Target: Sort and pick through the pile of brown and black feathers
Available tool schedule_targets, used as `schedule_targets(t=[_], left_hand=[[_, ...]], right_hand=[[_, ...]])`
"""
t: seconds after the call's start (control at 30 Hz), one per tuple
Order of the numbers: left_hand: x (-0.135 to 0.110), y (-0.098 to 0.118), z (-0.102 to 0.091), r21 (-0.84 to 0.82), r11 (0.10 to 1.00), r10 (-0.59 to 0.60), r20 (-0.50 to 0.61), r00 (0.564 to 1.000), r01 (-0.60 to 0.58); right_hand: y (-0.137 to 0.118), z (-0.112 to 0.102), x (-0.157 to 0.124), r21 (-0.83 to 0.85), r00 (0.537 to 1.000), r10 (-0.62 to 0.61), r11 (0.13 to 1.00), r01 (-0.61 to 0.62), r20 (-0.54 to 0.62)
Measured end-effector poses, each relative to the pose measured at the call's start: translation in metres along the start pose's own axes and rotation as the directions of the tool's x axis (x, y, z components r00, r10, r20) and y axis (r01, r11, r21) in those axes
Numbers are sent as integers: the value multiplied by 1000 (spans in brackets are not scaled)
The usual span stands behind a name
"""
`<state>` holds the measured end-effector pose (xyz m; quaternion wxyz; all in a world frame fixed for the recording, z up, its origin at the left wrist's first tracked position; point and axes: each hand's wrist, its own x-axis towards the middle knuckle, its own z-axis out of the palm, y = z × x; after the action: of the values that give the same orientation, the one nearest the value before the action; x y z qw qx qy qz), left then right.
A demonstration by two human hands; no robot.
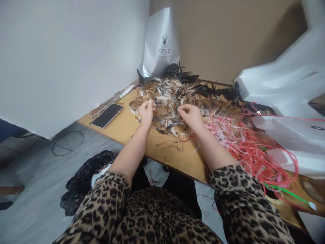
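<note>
A wide heap of brown, white and black feathers (175, 93) is spread over the wooden table (172, 157) in front of me. At the near left of the heap is my left hand (146, 113), its fingertips pinched together. My right hand (191, 117) is over the near middle of the feathers, with thumb and forefinger closed in a pinch. Anything between the fingertips of either hand is too small to make out. Just right of my right forearm lies a tangle of red and pink strings (248, 152).
A phone (107, 116) lies on the table's left side by the white wall. Behind the feathers stands a silvery-white bag (162, 34) with a printed logo. White plastic sheeting (281, 81) crowds the right. On the floor, a black plastic bag (83, 183) sits left of my legs.
</note>
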<state>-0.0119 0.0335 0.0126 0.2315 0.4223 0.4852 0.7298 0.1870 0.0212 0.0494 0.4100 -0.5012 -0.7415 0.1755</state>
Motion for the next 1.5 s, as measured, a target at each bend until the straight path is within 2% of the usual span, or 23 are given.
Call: schedule_targets(t=[0.07, 0.2, 0.3, 0.37, 0.4, 0.5, 0.6, 0.7, 0.8, 0.87, 0.97, 1.07, 1.17, 1.27, 1.37, 1.5], left_hand=[[-3, 6, -3, -7, 1000, -19, 41, 999, 19], [-14, 18, -3, 31, 998, -54, 218, 974, 48], [-23, 20, 0, 154, 988, -71, 437, 897, 3], [-26, 16, 0, 235, 968, -45, 512, 858, -90], [-26, 13, 0, 270, 954, -29, 514, 858, -129], [-22, 3, -1, 349, 914, 20, 468, 883, -206], [-19, 0, -1, 315, 926, 73, 387, 919, -206], [-18, 5, 1, 192, 974, 66, 271, 960, -121], [-15, 10, 3, 35, 997, -74, 185, 980, 69], [-9, 10, 1, -93, 973, -192, 185, 964, 212], [-1, 9, -6, -232, 887, -331, 286, 899, 400], [3, 11, -14, -358, 810, -361, 318, 876, 464], [0, 18, -18, -468, 693, -420, 356, 835, 549], [-3, 24, -20, -572, 545, -441, 425, 790, 613], [-2, 28, -24, -641, 487, -404, 437, 804, 593], [0, 28, -33, -634, 529, -376, 421, 825, 564]], right_hand=[[-6, 1, -2, -30, 997, -49, 998, 51, 66], [-4, 5, -4, -139, 969, -83, 983, 118, 233], [11, 5, -3, -204, 937, -3, 976, 80, 350], [20, 2, -2, -209, 909, 67, 978, 23, 411], [23, -1, 0, -204, 904, 89, 979, -2, 417], [23, -14, 4, -183, 937, 103, 982, -42, 334], [14, -28, 7, -113, 946, 67, 993, -33, 316], [6, -35, 8, -64, 921, 54, 997, -31, 387], [-1, -32, 6, -42, 922, 56, 998, -44, 383], [-5, -25, 4, -50, 937, 31, 999, -15, 349], [-8, -12, 1, -110, 947, -47, 990, 85, 317], [-11, -6, 0, -162, 951, -125, 971, 175, 283], [-16, -7, -2, -159, 937, -76, 978, 137, 340], [-23, -6, -7, -157, 892, 31, 987, 45, 451], [-25, 6, -13, -217, 875, 122, 976, -20, 469], [-17, 26, -17, -270, 904, 183, 960, -79, 386]])
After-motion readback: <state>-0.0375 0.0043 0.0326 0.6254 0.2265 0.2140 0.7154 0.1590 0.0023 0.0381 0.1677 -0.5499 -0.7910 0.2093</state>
